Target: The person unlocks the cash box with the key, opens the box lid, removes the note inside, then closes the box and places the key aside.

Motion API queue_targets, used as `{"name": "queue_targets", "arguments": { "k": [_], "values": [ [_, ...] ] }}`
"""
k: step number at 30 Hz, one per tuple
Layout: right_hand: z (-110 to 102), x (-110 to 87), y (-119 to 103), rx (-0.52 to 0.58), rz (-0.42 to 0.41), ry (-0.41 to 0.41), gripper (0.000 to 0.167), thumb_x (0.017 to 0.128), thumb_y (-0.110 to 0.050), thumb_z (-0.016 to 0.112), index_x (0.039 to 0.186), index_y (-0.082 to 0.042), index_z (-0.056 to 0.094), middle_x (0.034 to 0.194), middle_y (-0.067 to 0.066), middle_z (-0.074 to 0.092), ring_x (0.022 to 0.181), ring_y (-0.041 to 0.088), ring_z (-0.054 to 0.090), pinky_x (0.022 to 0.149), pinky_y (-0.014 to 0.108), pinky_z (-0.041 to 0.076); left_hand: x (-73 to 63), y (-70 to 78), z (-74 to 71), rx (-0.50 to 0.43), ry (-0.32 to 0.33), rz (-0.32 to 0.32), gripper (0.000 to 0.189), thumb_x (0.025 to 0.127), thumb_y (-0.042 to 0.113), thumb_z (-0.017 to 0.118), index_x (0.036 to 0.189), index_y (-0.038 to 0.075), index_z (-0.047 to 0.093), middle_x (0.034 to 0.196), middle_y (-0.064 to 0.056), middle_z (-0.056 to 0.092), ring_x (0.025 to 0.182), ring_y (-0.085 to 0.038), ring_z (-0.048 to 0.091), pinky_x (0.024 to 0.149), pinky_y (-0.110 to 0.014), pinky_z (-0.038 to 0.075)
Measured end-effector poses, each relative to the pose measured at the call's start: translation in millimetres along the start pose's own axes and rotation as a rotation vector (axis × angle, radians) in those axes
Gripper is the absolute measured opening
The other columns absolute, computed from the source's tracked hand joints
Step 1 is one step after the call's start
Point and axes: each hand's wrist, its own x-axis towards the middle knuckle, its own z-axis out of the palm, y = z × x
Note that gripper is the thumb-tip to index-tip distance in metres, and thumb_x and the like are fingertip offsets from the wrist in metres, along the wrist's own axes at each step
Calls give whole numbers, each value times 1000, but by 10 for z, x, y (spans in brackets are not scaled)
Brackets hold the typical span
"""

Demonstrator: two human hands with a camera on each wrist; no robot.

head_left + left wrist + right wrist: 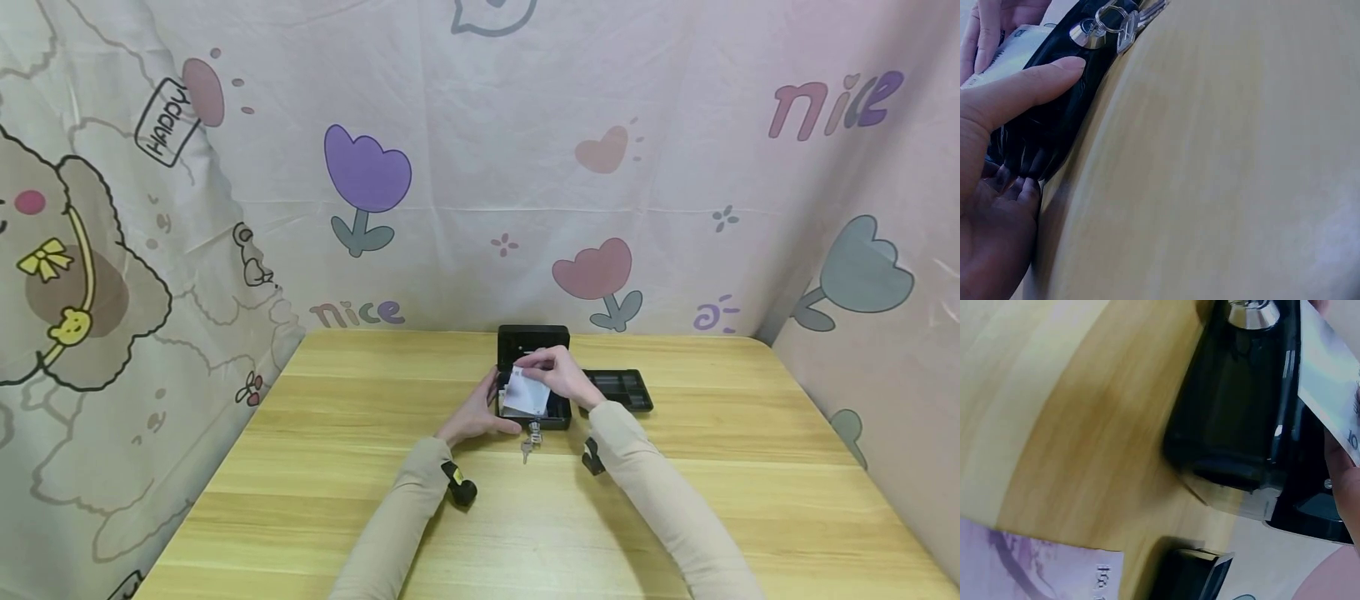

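Observation:
A small black cash box (557, 424) stands on the table with its lid (533, 331) raised. My left hand (474, 415) holds its left side, with the thumb (1054, 78) along the front and the fingers against the side wall. Over the box, my right hand (564, 377) pinches a pale banknote (527, 392) between thumb and fingers; the right wrist view shows printed digits on this note (1329, 375). Below it, more paper edges show inside the box. A ring of keys (527, 451) hangs from the front lock (1087, 32).
Right of the box lies a black compartment tray (622, 385), partly covered by my right wrist. A purple printed note (1041, 569) shows at the lower left of the right wrist view. The wooden table (345, 467) backs onto a patterned cloth (465, 167).

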Motion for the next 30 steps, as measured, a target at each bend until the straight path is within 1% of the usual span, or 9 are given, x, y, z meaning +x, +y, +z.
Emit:
{"name": "queue_targets", "arguments": {
  "k": [3,4,7,15,18,22,25,28,30],
  "values": [
    [-10,-16,-43,7,17,10,24,94,2,62,114,0,75,115,21,71,95,24,66,76,26,54,10,-15,-4,0,-1,7,124,72,8,89,161,2,4,170,-20,7,156,-39,16,130,-48,17],
    [-15,-9,-13,10,24,12,24,94,2,62,114,-2,76,115,19,72,96,22,65,76,25,54,10,-14,-4,2,-1,9,124,72,8,89,161,2,4,170,-19,7,156,-39,16,130,-48,18],
    [-41,-36,-57,23,40,18,25,94,1,62,114,-3,76,118,19,72,99,23,66,77,24,54,11,-12,-5,9,0,4,124,71,10,89,162,4,5,170,-18,8,157,-38,16,130,-48,18],
    [-126,-135,-141,75,22,35,23,95,-4,65,115,-1,75,121,22,71,104,29,69,77,22,54,-8,15,-8,25,1,-22,124,73,12,89,162,6,4,171,-17,6,157,-37,16,130,-47,18],
    [-161,-189,-185,74,19,38,23,95,-5,65,115,-1,74,121,21,72,105,29,69,80,22,55,-13,15,-6,28,3,-24,124,72,12,89,162,6,4,171,-17,6,157,-36,16,130,-47,18],
    [-209,-250,-201,68,12,53,22,95,-4,64,114,-1,75,120,18,72,109,27,68,87,23,55,-12,11,-6,25,5,-27,126,71,11,89,162,5,3,171,-16,5,157,-35,15,130,-45,18],
    [-245,-299,-188,71,-12,70,21,95,-2,64,113,0,75,118,18,73,110,26,67,90,21,55,-9,3,-7,19,6,-20,126,71,11,90,162,4,2,170,-18,5,157,-36,16,130,-46,18],
    [-282,-363,-160,77,-38,80,22,95,-1,64,113,3,74,117,21,73,108,25,68,90,19,55,-6,-3,-7,23,7,-19,126,71,11,90,162,3,2,170,-18,5,157,-37,16,130,-46,18],
    [-310,-415,-142,74,-34,86,22,94,-1,64,113,3,74,117,22,73,106,21,69,88,18,56,-4,-5,-7,28,8,-16,126,71,12,90,162,3,3,170,-18,5,157,-37,17,130,-45,18]
  ]
}}
